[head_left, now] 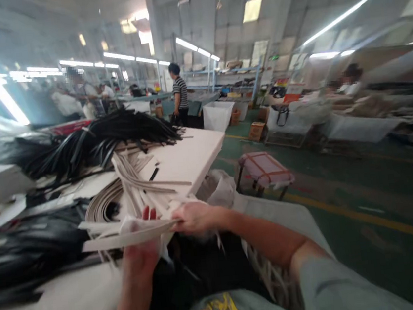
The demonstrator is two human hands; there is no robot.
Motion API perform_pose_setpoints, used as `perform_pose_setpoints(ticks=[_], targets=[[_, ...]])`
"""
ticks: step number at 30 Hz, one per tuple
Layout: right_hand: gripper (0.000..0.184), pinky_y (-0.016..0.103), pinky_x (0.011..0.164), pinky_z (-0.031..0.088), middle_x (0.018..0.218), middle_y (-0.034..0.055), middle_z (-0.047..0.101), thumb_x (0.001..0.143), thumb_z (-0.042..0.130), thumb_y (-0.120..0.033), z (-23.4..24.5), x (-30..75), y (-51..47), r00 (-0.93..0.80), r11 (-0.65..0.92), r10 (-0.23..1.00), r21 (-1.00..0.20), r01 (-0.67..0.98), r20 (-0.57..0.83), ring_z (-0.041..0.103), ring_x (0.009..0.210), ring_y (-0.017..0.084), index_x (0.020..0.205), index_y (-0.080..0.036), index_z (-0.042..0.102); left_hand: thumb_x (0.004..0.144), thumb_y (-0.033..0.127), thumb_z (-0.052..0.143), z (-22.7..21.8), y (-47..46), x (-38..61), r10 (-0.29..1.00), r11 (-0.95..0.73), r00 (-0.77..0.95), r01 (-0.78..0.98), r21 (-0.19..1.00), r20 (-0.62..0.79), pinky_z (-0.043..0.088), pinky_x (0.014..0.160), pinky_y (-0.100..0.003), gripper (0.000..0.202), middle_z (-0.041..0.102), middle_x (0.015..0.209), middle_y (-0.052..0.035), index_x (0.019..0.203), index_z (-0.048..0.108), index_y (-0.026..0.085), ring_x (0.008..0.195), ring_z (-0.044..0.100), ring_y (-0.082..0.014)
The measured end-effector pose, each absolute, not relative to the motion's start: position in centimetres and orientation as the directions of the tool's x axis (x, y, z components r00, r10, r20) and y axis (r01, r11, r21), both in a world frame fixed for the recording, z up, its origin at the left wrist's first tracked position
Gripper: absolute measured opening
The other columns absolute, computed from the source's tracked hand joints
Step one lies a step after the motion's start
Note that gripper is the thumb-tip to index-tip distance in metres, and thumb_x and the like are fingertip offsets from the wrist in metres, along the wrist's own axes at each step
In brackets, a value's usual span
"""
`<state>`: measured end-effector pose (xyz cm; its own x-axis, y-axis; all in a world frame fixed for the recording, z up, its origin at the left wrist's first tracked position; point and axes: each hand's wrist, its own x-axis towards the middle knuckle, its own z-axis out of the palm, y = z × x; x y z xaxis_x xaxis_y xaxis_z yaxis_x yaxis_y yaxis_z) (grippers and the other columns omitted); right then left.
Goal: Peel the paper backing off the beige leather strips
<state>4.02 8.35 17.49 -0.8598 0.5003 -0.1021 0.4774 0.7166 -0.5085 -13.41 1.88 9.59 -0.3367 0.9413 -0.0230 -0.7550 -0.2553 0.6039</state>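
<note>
My left hand [141, 252] is closed around a bundle of long cream-coloured strips [126, 237] that lie flat across it, pointing left. My right hand [195, 217] grips the right end of the same strips, fingers curled over them. Both hands are held just above the near edge of a white worktable [188, 159]. More cream strips [135, 183] are heaped on the table right behind my hands, some curved and looped.
A large pile of black strips [92, 138] covers the table's far left, with dark sheet material [27, 250] nearer. A small stool [264, 171] stands on the green floor to the right. Several people work at benches in the background.
</note>
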Motion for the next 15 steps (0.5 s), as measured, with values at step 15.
perform_pose_setpoints(ticks=[15], targets=[[0.079, 0.019, 0.043, 0.039, 0.069, 0.0029, 0.066, 0.093, 0.036, -0.080, 6.0, 21.2, -2.4, -0.702, -0.196, 0.566, -0.898, 0.395, -0.432, 0.051, 0.044, 0.007, 0.110, -0.010, 0.067, 0.064, 0.038, 0.090, 7.2, -3.6, -4.0, 0.970, -0.055, -0.234, -0.494, 0.868, -0.071, 0.057, 0.083, -0.028, 0.031, 0.079, 0.105, -0.0081, 0.088, 0.081, 0.020, 0.094, 0.073, -0.0205]])
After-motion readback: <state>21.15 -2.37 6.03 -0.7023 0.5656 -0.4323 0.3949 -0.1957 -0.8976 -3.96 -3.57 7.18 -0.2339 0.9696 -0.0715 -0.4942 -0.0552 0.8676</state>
